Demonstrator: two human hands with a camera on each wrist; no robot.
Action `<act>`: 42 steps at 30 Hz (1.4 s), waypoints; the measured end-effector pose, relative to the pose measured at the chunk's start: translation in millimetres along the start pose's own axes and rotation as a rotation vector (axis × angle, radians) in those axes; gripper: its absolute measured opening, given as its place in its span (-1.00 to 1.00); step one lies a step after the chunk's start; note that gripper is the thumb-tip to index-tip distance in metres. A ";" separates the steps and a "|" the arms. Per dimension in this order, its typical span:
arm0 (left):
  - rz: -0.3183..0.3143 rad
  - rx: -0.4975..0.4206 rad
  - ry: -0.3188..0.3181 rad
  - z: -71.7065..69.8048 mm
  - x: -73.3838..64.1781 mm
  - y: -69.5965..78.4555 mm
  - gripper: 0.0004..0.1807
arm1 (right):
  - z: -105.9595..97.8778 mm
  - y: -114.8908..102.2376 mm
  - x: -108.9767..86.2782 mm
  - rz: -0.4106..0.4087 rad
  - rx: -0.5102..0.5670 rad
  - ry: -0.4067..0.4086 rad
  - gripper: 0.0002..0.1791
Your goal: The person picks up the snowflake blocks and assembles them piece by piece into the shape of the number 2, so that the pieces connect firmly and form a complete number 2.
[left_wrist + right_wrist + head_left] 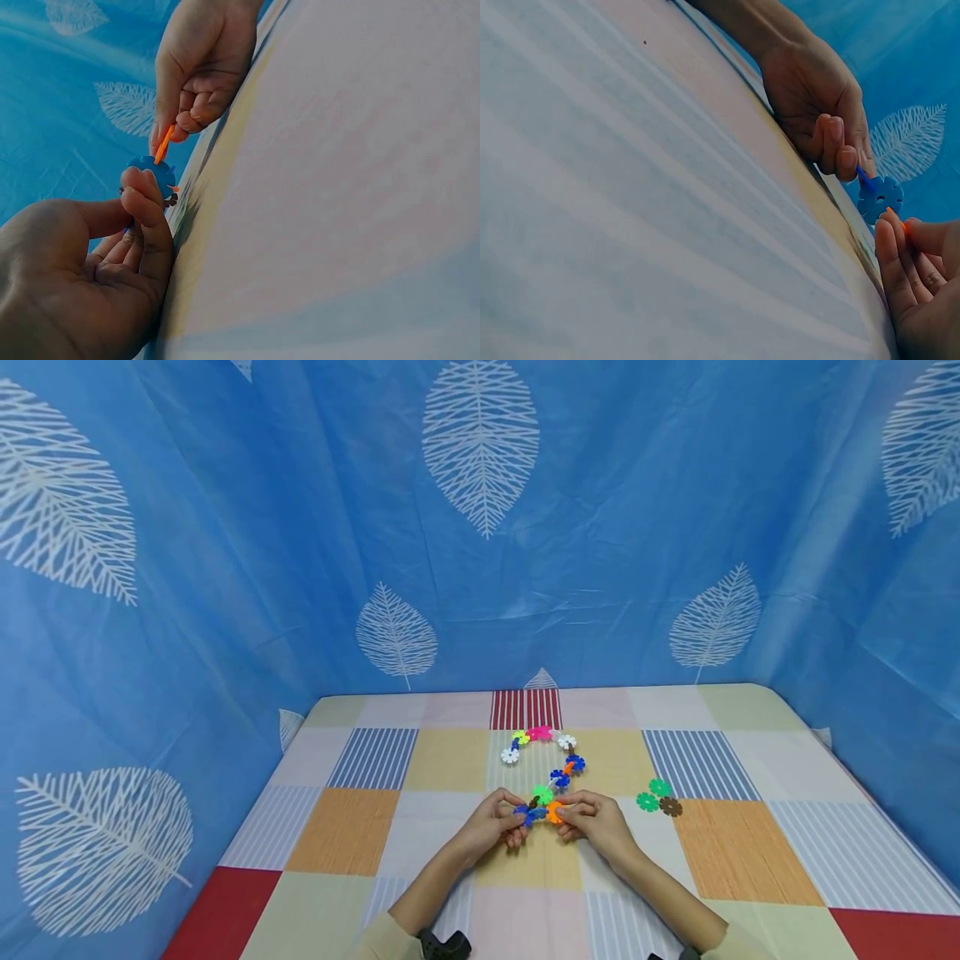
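A curving chain of interlocked plastic snowflake discs point(543, 795) runs from the far part of the table toward both hands. My left hand point(495, 827) pinches a dark blue disc point(525, 815) at the near end. Between finger and thumb my right hand point(596, 828) grips an orange disc point(554, 812). Joining these two is a lighter blue disc point(880, 196), seen face-on in the right wrist view. In the left wrist view the orange disc stands edge-on in the slot side of the blue one, and fingers partly cover the rest.
Two green discs point(648, 802) and a brown disc point(671, 807) lie loose on the patchwork cloth, right of the chain. The chain's far end has a white disc point(510, 756). Blue leaf-patterned curtain point(480, 610) stands around the table's back and sides.
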State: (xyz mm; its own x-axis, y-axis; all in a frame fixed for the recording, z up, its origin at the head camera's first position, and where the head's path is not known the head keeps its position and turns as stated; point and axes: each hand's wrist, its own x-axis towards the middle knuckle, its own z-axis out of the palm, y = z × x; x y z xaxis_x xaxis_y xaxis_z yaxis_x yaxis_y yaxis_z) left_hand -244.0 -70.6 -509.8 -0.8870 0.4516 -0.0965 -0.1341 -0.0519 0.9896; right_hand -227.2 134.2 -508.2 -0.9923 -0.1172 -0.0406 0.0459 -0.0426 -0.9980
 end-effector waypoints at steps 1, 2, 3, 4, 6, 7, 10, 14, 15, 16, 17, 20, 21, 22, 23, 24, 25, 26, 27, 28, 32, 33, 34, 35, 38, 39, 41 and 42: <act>0.003 0.000 -0.003 0.4 -0.1 0.0 -0.84 | -0.3 0.5 0.1 -0.003 0.004 -0.002 -0.66; 0.005 -0.001 -0.007 0.9 -0.2 -0.2 -0.84 | -0.7 1.2 0.3 -0.005 0.008 -0.003 -0.67; 0.006 -0.005 -0.008 1.4 -0.2 -0.3 -0.84 | -1.1 1.8 0.5 -0.011 0.012 -0.004 -0.67; 0.010 -0.009 -0.009 1.9 -0.2 -0.5 -0.84 | -1.4 2.5 0.8 -0.019 0.015 -0.008 -0.68; 0.018 -0.012 -0.010 2.9 -0.4 -0.4 -0.83 | -2.0 3.4 1.4 -0.040 0.018 -0.015 -0.69; 0.023 -0.010 -0.012 3.3 -0.3 -0.2 -0.82 | -2.2 3.9 1.7 -0.049 0.016 -0.021 -0.69; 0.038 0.000 -0.020 3.9 -0.2 0.5 -0.81 | -2.2 4.7 2.5 -0.073 0.011 -0.037 -0.70; 0.037 0.011 -0.021 3.0 -0.7 0.7 -0.82 | -0.7 4.1 2.7 -0.076 0.015 -0.051 -0.68; 0.034 0.008 -0.016 2.5 -0.7 0.0 -0.82 | -0.2 3.9 2.7 -0.075 0.015 -0.052 -0.68; 0.031 0.004 -0.012 2.1 -0.8 -0.5 -0.82 | 0.2 3.8 3.0 -0.074 0.012 -0.051 -0.67; 0.028 -0.001 -0.006 1.9 -0.9 -1.0 -0.83 | 0.3 3.9 3.5 -0.076 0.005 -0.050 -0.67; 0.025 -0.017 0.013 1.4 -0.9 -2.7 -0.83 | -2.0 4.6 5.0 -0.117 -0.077 -0.043 -0.66; 0.021 -0.020 0.019 1.4 -0.8 -2.9 -0.83 | -4.3 4.7 5.8 -0.144 -0.121 -0.033 -0.66; 0.019 -0.019 0.023 1.5 -0.7 -3.2 -0.83 | -7.8 4.9 6.8 -0.175 -0.174 -0.016 -0.67; 0.015 -0.015 0.028 1.5 -0.5 -3.4 -0.83 | -12.7 5.1 7.9 -0.213 -0.234 0.006 -0.68; 0.012 -0.011 0.033 1.6 -0.4 -3.4 -0.83 | -18.8 5.2 9.3 -0.258 -0.302 0.034 -0.69; 0.010 -0.003 0.035 1.8 -0.4 -3.3 -0.83 | -26.7 5.5 10.8 -0.306 -0.369 0.064 -0.69; 0.002 0.006 0.039 2.0 -0.5 -3.0 -0.83 | -35.8 5.6 12.3 -0.354 -0.439 0.097 -0.71; -0.008 0.016 0.040 2.0 -0.4 -2.8 -0.83 | -46.1 5.0 13.8 -0.402 -0.510 0.129 -0.72; -0.013 0.026 0.040 2.2 -0.5 -2.5 -0.83 | -57.5 4.8 15.4 -0.451 -0.570 0.159 -0.72; -0.032 0.059 0.036 2.5 -0.8 -1.3 -0.83 | -105.6 3.5 18.8 -0.568 -0.784 0.266 -0.71; -0.031 0.065 0.034 2.5 -0.6 -1.4 -0.82 | -116.9 3.0 19.1 -0.565 -0.817 0.282 -0.69; -0.031 0.066 0.033 2.5 -0.7 -1.3 -0.83 | -127.3 3.0 19.1 -0.552 -0.843 0.290 -0.67; -0.031 0.067 0.032 2.6 -0.8 -1.1 -0.83 | -136.6 2.9 18.7 -0.528 -0.870 0.292 -0.65; -0.030 0.064 0.027 2.3 -0.5 -1.2 -0.83 | -156.9 2.1 17.0 -0.438 -0.897 0.237 -0.60; -0.027 0.064 0.024 2.0 -0.2 -1.5 -0.83 | -161.1 1.9 16.7 -0.415 -0.899 0.212 -0.59; -0.026 0.065 0.018 1.3 0.3 -1.6 -0.83 | -166.5 1.7 16.3 -0.395 -0.905 0.168 -0.59; -0.025 0.064 0.016 0.9 0.6 -2.0 -0.83 | -167.8 1.4 16.3 -0.393 -0.910 0.156 -0.60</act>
State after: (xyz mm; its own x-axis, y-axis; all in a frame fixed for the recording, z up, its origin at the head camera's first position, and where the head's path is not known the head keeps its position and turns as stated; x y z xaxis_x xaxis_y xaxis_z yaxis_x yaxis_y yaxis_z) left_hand -243.8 -69.4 -511.7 -0.8907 0.4377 -0.1227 -0.1283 0.0169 0.9916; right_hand -262.6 298.7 -518.3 -0.9251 -0.1239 0.3588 -0.3292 0.7324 -0.5960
